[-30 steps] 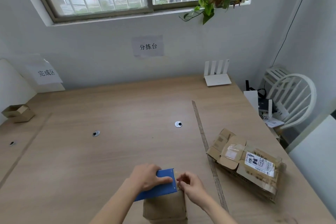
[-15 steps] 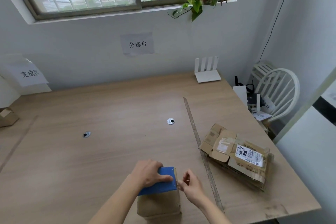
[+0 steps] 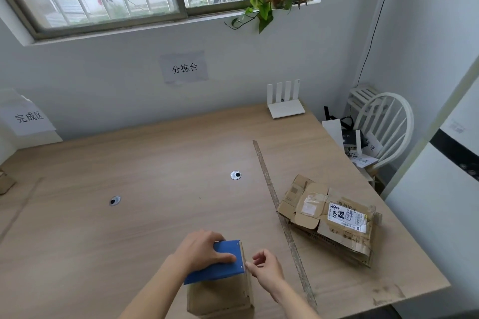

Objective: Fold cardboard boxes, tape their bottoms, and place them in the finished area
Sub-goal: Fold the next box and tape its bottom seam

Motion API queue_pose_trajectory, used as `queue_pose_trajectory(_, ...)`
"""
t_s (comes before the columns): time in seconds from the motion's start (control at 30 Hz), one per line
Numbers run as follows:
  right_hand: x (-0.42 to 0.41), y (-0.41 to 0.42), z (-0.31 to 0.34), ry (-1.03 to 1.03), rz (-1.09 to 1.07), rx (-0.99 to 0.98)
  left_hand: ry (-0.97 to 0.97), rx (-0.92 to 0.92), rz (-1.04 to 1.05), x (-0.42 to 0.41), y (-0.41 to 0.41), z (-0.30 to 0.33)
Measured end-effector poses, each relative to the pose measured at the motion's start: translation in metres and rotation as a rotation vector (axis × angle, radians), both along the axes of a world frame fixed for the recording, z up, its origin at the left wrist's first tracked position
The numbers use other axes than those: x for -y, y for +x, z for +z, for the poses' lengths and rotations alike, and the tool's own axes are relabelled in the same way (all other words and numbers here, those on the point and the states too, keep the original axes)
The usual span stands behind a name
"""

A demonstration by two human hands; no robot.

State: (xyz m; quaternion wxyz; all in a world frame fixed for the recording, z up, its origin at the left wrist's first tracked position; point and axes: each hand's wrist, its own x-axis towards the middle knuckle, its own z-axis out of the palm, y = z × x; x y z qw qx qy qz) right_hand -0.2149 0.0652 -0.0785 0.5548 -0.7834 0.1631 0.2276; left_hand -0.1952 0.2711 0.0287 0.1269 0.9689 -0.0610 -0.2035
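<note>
A small brown cardboard box (image 3: 220, 296) stands upright on the wooden table (image 3: 155, 215) near its front edge. A flat blue tool (image 3: 223, 264) lies across the box's top. My left hand (image 3: 201, 250) rests over the tool's left part with the thumb across its face, holding it down. My right hand (image 3: 267, 267) is just right of the box, fingers curled, with index and thumb tips pinched at the tool's right edge. Whether anything thin sits between those fingertips cannot be made out.
A stack of flattened cardboard boxes (image 3: 329, 217) lies at the right, beyond a worn tape line (image 3: 280, 215) on the table. A white router (image 3: 285, 109) is at the back, a white chair (image 3: 383, 127) past the right edge. A finished-area sign (image 3: 28, 118) and a box corner (image 3: 5, 181) are far left.
My right hand has drawn slightly right, off the tool's edge. My left hand stays on the blue tool. The view has turned right, so the left box is nearly out of frame.
</note>
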Motion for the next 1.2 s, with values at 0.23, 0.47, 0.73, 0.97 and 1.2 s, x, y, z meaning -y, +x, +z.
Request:
queue_pose_trajectory(0.23,-0.006,-0.005,0.003,0.087,-0.024,-0.096,0.012,0.001,-0.004,0.001,0.001,0.002)
queue_pose_trajectory(0.47,-0.006,0.006,0.008,0.012,0.075,-0.156,0.043,-0.005,-0.021,-0.003,-0.002,0.004)
queue_pose_trajectory(0.73,-0.019,0.009,0.016,-0.171,0.193,-0.042,0.113,-0.074,0.037,-0.056,-0.025,0.009)
queue_pose_trajectory(0.97,0.006,-0.009,-0.011,-0.460,0.266,-0.063,0.188,-0.075,0.137,-0.132,-0.069,0.008)
queue_pose_trajectory(1.2,-0.040,-0.062,0.001,-0.099,0.291,0.018,0.024,-0.080,0.298,-0.166,-0.109,-0.018)
